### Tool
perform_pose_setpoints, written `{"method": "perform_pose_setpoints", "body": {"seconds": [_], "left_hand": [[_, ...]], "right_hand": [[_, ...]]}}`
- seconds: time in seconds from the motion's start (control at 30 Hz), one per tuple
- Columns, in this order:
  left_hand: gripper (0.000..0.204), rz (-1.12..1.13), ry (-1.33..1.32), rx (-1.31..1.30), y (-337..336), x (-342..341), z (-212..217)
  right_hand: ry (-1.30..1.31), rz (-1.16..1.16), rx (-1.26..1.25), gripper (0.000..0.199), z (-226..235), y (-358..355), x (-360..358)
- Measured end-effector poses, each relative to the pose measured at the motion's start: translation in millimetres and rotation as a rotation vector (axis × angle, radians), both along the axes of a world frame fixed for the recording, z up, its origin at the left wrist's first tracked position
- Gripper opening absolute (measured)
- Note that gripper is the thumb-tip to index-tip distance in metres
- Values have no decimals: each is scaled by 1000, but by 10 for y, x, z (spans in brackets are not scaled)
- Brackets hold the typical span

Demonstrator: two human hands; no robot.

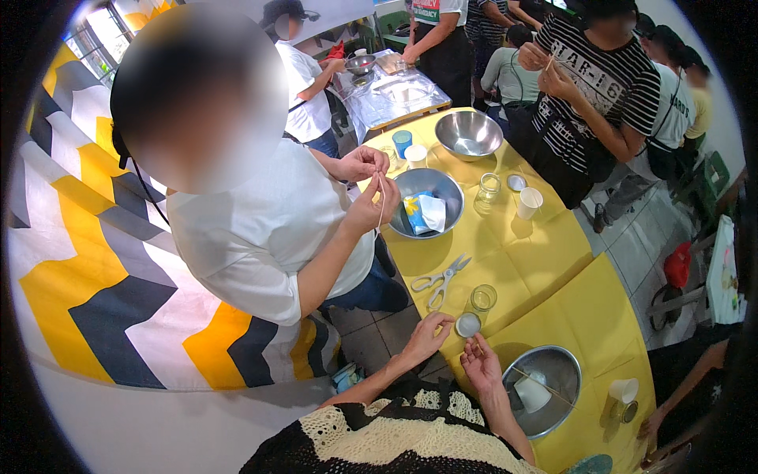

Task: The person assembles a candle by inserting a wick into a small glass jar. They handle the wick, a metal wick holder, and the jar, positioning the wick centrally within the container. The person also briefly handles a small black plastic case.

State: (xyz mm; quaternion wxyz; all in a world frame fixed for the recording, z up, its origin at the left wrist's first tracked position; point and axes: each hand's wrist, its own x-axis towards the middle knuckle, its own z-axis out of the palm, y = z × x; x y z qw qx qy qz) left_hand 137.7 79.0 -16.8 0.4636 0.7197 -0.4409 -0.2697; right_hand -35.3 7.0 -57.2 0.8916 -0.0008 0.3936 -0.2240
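My left hand (427, 336) is over the table's near left edge, thumb and forefinger brought together; anything between them is too small to make out. Palm up, my right hand (482, 366) has its fingers loosely bent and apart, with nothing visible in it. A round metal jar lid (468, 325) lies between the fingertips of both hands; whether they touch it I cannot tell. Just beyond it stands a glass jar (483, 298). White-handled scissors (441, 281) rest farther off, blades partly spread. Beside my right forearm, a steel bowl (574, 363) holds a white cup (533, 394) and a thin stick (545, 386).
Across the yellow-covered table (545, 272), a bowl (458, 186) holds a blue-and-yellow packet. Another bowl (469, 134), a jar (487, 189) and paper cups stand farther back. A person at left and one at far right each handle a thin strand. Another cup (623, 389) stands right.
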Motion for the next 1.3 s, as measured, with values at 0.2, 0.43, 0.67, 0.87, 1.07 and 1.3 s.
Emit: {"method": "perform_pose_setpoints", "body": {"seconds": [0.2, 0.43, 0.67, 0.87, 1.07, 1.3], "left_hand": [[20, 7, 22, 7, -5, -19, 43], [17, 13, 32, -6, -11, -24, 61], [19, 0, 15, -1, -13, -20, 20], [20, -6, 21, 6, -9, -19, 2], [20, -20, 23, 2, -27, -21, -10], [19, -21, 3, -8, -14, -11, -64]], "right_hand": [[18, -9, -33, 24, 5, -2, -1], [25, -22, -25, 25, 0, -5, -1], [-21, -54, 24, 24, -55, -11, -28], [-21, -49, -6, 24, -28, -8, -29], [0, -31, -36, 29, -84, -17, -47], [-24, -51, 0, 25, -102, -19, -58]]}}
